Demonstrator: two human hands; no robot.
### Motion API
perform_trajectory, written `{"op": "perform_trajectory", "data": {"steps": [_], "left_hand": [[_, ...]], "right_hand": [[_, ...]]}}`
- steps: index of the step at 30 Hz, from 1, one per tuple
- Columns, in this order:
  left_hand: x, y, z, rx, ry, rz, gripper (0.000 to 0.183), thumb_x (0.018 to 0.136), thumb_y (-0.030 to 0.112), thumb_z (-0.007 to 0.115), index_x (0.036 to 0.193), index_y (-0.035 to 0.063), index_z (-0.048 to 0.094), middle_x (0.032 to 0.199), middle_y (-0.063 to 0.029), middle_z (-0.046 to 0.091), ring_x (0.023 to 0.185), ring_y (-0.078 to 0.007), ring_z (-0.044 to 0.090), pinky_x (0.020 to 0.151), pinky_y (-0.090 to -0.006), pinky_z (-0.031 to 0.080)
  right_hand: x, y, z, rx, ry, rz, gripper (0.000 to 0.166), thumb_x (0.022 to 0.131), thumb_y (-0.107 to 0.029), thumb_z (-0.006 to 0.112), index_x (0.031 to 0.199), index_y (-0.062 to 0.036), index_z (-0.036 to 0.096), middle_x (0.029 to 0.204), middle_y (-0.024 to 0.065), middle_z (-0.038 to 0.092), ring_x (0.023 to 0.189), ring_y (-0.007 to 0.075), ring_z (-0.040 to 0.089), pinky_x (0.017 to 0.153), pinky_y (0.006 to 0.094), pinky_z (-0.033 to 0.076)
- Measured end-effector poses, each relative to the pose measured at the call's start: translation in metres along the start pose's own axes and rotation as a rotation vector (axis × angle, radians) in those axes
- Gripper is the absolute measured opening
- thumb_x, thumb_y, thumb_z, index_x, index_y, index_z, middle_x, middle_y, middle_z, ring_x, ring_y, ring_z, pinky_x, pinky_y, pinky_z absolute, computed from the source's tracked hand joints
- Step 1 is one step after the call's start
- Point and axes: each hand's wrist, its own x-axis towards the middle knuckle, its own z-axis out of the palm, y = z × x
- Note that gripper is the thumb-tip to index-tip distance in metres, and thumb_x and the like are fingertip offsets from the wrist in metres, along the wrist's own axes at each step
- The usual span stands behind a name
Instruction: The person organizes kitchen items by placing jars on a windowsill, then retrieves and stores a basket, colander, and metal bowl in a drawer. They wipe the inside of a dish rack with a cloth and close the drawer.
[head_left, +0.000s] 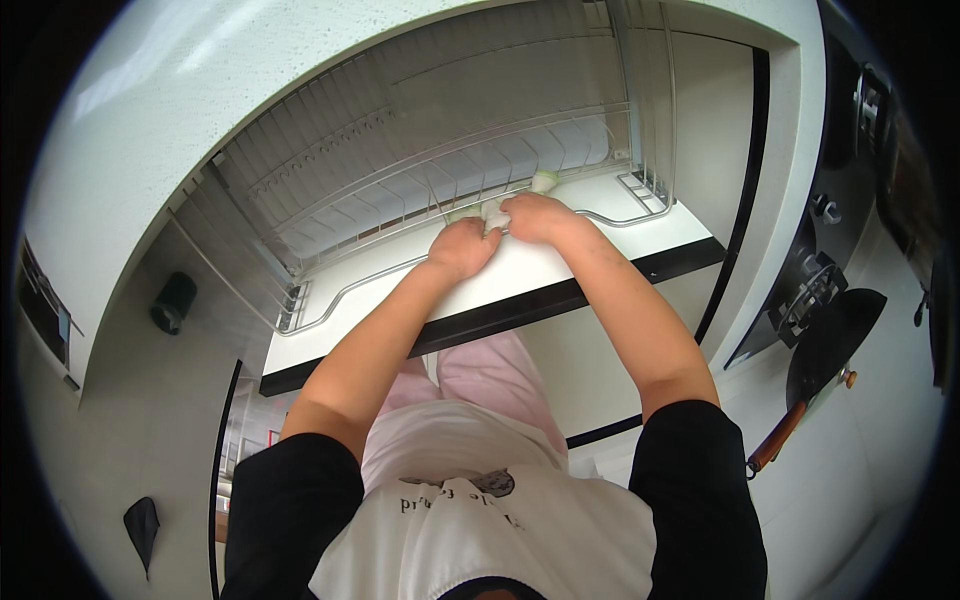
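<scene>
An open pull-out drawer with a white front panel (360, 300) and a wire dish rack (450, 176) lies before me. Both my hands are at the metal rail along the inner side of the front. My left hand (463, 246) and my right hand (538, 217) meet around a pale, bunched cloth (495, 214), which looks white with green parts. My right hand's fingers are curled on it; my left thumb touches it, and its other fingers are partly hidden. A pale green-edged end (544, 181) shows beyond my right hand.
The white countertop (150, 97) arches over the drawer. On the right are a black gas stove (806, 292) and a dark wok (840, 337) with a wooden handle. A dark green cylindrical object (174, 303) is at the left, with a black pointed item (142, 529) lower down.
</scene>
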Motion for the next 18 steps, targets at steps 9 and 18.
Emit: {"op": "perform_trajectory", "data": {"steps": [9,18], "left_hand": [[0.056,-0.005,0.014,-0.044,0.02,-0.113,0.058,0.088,0.042,0.035,0.116,-0.0039,0.057,0.123,-0.0231,0.053,0.116,-0.033,0.051,0.098,-0.0391,0.04],[-0.006,0.025,0.02,-0.09,0.136,0.073,0.046,0.078,0.023,0.047,0.116,-0.0007,0.056,0.118,-0.0214,0.056,0.111,-0.0342,0.052,0.096,-0.0388,0.041]], "right_hand": [[0.018,0.011,0.024,-0.015,0.274,-0.095,0.033,0.084,-0.019,0.049,0.108,-0.0008,0.062,0.113,0.0173,0.061,0.107,0.0301,0.057,0.09,0.0388,0.046],[-0.028,0.015,-0.002,-0.084,0.334,-0.002,0.029,0.079,-0.005,0.048,0.105,-0.0014,0.061,0.113,0.0163,0.059,0.112,0.0294,0.052,0.093,0.0378,0.043]]}}
